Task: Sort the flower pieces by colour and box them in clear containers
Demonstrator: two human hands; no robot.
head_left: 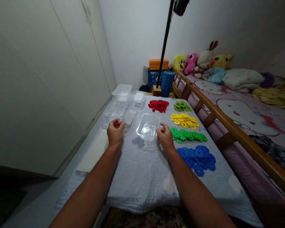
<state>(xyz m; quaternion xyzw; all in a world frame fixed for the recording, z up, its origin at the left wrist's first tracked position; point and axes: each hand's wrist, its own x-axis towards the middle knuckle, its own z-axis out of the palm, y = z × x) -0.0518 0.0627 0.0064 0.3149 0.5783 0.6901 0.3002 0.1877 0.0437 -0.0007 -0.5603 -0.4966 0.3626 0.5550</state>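
A clear plastic container (148, 127) sits uncovered near the middle of the cloth-covered table. At its right rim, my right hand (165, 136) has curled fingers that appear to grip the edge. My left hand (115, 132) is off to the left with its fingertips pinched together; what lies between them cannot be made out. Just beyond those fingers, a pale flat piece (129, 117) rests among clear plastic. Right of my right hand lie heaps of flower-shaped plastic pieces: green (187, 135), blue (196, 158) and yellow (184, 121).
Red pieces (158, 105) and light green pieces (182, 106) lie farther back. More clear containers (122, 91) stand at the back left. A folded cream cloth (95, 152) lies at the left edge. A wooden bed rail (204, 103) borders the right side; a black pole (165, 47) rises behind.
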